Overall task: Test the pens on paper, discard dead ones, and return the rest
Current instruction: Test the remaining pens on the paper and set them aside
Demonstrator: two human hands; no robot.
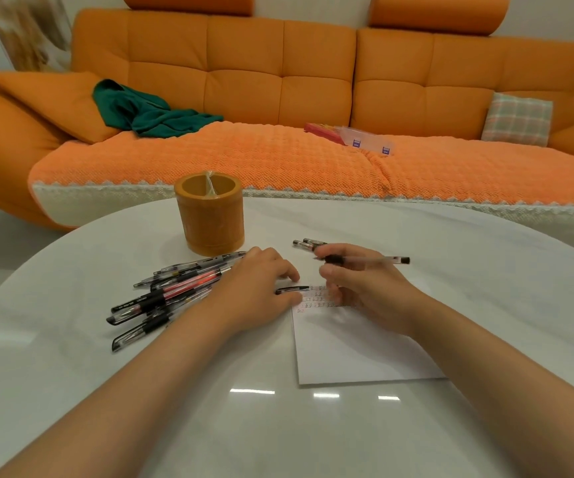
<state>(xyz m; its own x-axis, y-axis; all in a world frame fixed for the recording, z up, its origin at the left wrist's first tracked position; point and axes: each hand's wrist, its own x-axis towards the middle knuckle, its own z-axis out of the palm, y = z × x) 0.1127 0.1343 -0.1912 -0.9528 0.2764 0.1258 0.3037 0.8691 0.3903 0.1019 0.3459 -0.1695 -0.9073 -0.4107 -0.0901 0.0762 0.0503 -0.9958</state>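
Observation:
My right hand (361, 281) grips a clear pen (378, 260) by its black grip, barrel pointing right, above the top of a white paper (354, 350) with small scribbles near its upper edge. My left hand (261, 284) rests at the paper's top left corner and pinches a black pen cap (292, 289). Left of that hand lies a pile of several pens (171, 291), black and red. Two more pens (308, 243) lie behind my right hand. An orange pen holder (209, 215) stands at the back.
The white round table (244, 426) carries everything; its far edge runs close to an orange sofa (278, 157). On the sofa lie a green cloth (144, 112), a packet (354, 136) and a checked cushion (517, 119).

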